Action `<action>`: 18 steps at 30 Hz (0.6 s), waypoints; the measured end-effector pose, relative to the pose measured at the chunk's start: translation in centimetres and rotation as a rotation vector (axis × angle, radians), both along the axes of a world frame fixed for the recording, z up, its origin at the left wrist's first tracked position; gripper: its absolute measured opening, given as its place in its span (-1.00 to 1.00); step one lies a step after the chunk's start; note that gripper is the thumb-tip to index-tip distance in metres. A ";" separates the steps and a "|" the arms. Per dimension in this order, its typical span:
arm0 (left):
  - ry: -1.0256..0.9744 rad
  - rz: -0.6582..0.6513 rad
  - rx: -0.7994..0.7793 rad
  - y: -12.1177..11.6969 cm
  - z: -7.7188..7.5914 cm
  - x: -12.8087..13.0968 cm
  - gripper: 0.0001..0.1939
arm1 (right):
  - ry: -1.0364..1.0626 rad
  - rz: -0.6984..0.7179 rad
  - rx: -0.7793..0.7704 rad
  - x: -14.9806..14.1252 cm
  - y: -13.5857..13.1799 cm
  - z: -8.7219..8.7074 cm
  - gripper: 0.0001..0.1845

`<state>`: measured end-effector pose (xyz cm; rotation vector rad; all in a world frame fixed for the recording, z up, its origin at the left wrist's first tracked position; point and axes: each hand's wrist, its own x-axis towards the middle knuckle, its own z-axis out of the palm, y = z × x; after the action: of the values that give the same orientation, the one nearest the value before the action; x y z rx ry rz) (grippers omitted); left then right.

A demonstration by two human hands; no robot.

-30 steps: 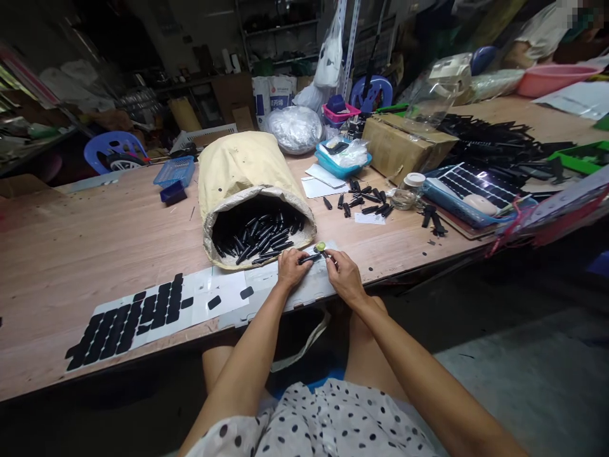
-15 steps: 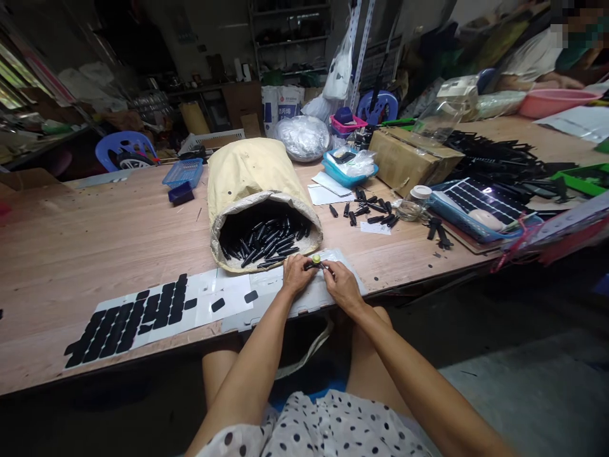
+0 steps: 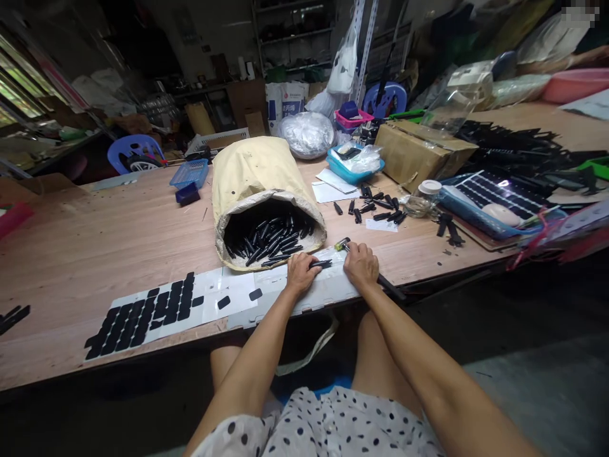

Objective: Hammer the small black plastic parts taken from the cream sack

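Over the white board (image 3: 328,293), the left hand (image 3: 300,273) pinches a black piece (image 3: 325,263), its long axis running crosswise toward the right hand (image 3: 361,264), which is closed round a hammer (image 3: 342,244) whose head lies just beyond and right of the piece's free tip.

A dim, cluttered workroom around a long wood-grain table (image 3: 118,235).
The tabletop stretches from the left edge toward the upper right of the frame, pale against darker surroundings; at the upper left, yellow-green daylight shows through a slatted window (image 3: 16,82). A dark wall (image 3: 228,32) spans the top, with metal shelving (image 3: 297,35) at upper centre and 2 pale perforated posts (image 3: 369,44) right of it. 2 blue plastic chairs (image 3: 124,147) stand beyond the table, 1 at left and 1 right of centre. Grey floor (image 3: 537,393) lightens at the lower right; beneath the table lies deep shadow.
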<state>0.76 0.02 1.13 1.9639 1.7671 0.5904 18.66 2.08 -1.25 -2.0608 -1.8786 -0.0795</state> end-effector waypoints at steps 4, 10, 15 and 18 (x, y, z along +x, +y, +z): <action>-0.002 -0.117 0.070 -4.2 -0.2 -0.1 -0.77 | -0.015 0.011 0.006 -0.3 0.0 0.0 -0.68; -0.026 -0.550 -0.250 -16.3 -4.5 -2.3 -0.61 | -0.020 0.010 0.024 -0.2 0.1 -0.2 -0.67; 0.017 0.005 -0.501 -17.0 -9.8 -4.7 -0.66 | -0.030 0.003 0.032 -0.2 0.0 -0.2 -0.68; 0.005 0.112 -0.424 -14.0 -11.8 -5.1 -0.72 | -0.035 0.003 0.035 -0.1 -0.1 -0.1 -0.68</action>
<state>-4.35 -14.00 -10.72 1.5863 1.8342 0.2183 18.55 1.98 -1.35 -2.0461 -1.8871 -0.1482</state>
